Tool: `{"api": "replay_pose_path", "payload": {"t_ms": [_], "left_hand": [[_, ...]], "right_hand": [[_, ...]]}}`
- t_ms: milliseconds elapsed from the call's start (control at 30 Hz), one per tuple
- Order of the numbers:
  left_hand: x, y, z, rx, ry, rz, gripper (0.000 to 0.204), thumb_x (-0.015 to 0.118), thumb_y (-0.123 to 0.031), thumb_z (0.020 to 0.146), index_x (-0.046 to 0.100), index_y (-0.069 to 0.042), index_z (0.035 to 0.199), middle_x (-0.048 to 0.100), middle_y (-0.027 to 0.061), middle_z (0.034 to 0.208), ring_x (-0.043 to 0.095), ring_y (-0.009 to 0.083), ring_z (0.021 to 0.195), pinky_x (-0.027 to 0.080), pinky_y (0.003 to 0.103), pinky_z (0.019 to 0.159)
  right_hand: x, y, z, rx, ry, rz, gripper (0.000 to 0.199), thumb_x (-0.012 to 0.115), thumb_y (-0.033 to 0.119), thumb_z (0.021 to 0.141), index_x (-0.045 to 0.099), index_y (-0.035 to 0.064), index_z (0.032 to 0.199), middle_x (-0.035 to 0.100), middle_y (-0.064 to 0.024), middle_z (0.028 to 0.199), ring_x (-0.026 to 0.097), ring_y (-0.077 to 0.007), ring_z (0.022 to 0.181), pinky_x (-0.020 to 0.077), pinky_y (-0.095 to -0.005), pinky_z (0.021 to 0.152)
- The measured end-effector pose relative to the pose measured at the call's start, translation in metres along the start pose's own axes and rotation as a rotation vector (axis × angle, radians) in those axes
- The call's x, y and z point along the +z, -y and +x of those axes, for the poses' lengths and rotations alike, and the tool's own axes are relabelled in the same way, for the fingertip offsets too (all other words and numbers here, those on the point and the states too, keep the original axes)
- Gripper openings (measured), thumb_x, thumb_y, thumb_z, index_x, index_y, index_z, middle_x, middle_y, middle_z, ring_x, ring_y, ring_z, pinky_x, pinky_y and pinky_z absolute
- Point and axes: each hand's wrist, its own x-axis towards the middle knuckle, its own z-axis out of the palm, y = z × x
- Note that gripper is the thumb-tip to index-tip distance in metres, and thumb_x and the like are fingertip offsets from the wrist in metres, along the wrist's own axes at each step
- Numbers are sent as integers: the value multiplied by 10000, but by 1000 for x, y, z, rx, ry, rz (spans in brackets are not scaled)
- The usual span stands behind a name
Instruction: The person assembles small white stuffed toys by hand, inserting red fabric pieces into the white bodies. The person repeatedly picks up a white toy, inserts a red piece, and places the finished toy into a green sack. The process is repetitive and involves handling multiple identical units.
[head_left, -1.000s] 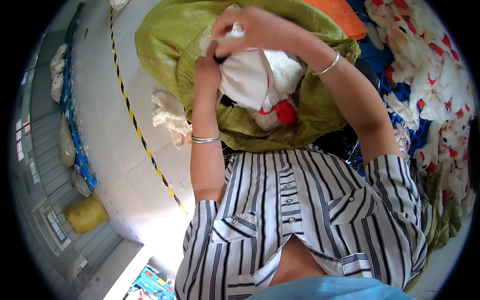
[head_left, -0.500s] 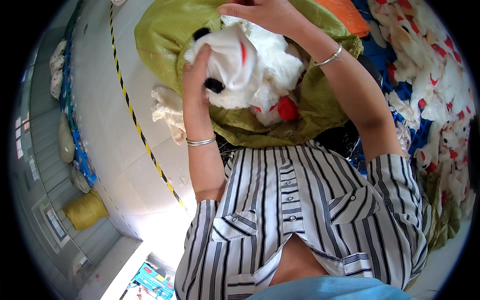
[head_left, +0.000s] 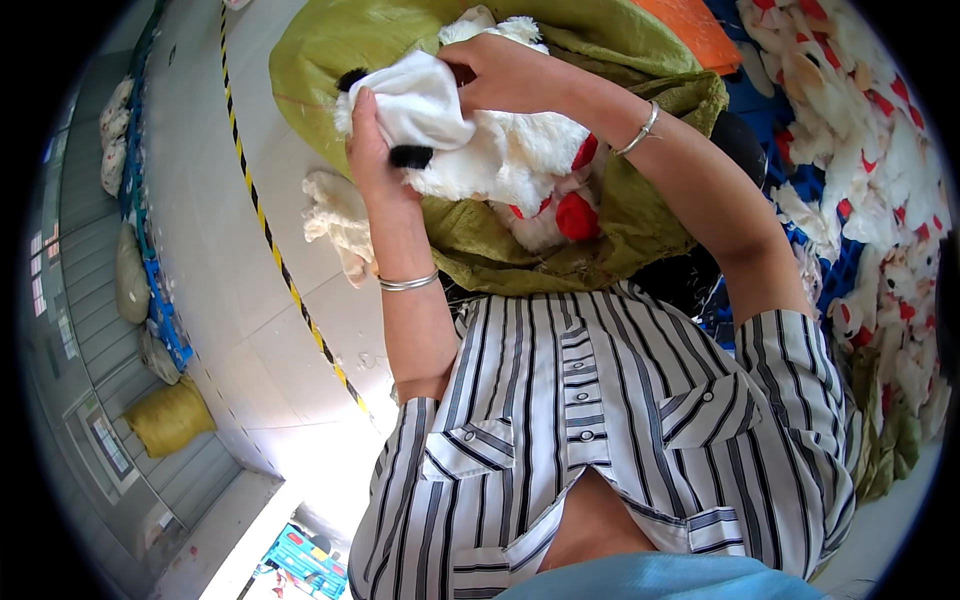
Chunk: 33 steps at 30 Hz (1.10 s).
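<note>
A white plush toy cover (head_left: 415,105), limp and with two black furry tufts, is held up over an open olive-green sack (head_left: 640,195). My left hand (head_left: 378,160) grips its left side, the thumb lying over the smooth white cloth. My right hand (head_left: 510,78) reaches across from the right, its curled fingers pinching the cover's far right edge; its fingertips are partly hidden. Under my hands, more white fluffy plush pieces lie in the sack, and a red round piece (head_left: 577,216) shows among them.
A cream plush piece (head_left: 340,225) lies on the floor left of the sack. Yellow-black tape (head_left: 262,215) runs along the floor. A large heap of white and red plush pieces (head_left: 880,130) is at the right, over blue crates. Orange material (head_left: 690,35) lies behind the sack.
My right hand has come down and nearer onto the cover. My left hand has shifted slightly left with it, and the cover's red strip has turned out of sight.
</note>
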Motion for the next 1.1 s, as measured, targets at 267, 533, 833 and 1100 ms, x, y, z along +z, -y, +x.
{"api": "replay_pose_path", "payload": {"t_ms": [267,533,833,1100], "left_hand": [[-2,-3,-29,133,-79,127,416,659,-340,902,648,41,1068,677,85,1027,635,136,913,506,279,816],[-180,79,40,9,-16,519,286,500,-120,976,600,38,1193,666,130,1127,657,224,974,543,317,872],[-103,49,36,-27,11,390,437,374,-297,1029,549,8,1288,628,136,1231,632,250,1084,515,376,955],[-8,-44,-3,45,186,-180,511,378,-402,1006,508,-25,1326,587,134,1288,573,286,1175,466,429,1018]], "right_hand": [[28,5,-11,308,219,483,295,646,300,835,697,10,810,676,-62,720,619,-121,659,480,-266,596],[-126,-1,-26,-281,-360,1045,229,543,142,939,569,67,724,484,15,618,446,-78,509,313,-246,454],[-95,-26,-14,-130,-85,-203,186,582,238,920,639,62,895,626,-76,763,583,-175,652,447,-305,598],[-5,-27,-11,132,517,-213,650,730,392,732,594,-52,1188,666,-189,1117,629,-288,1051,470,-364,920]]}}
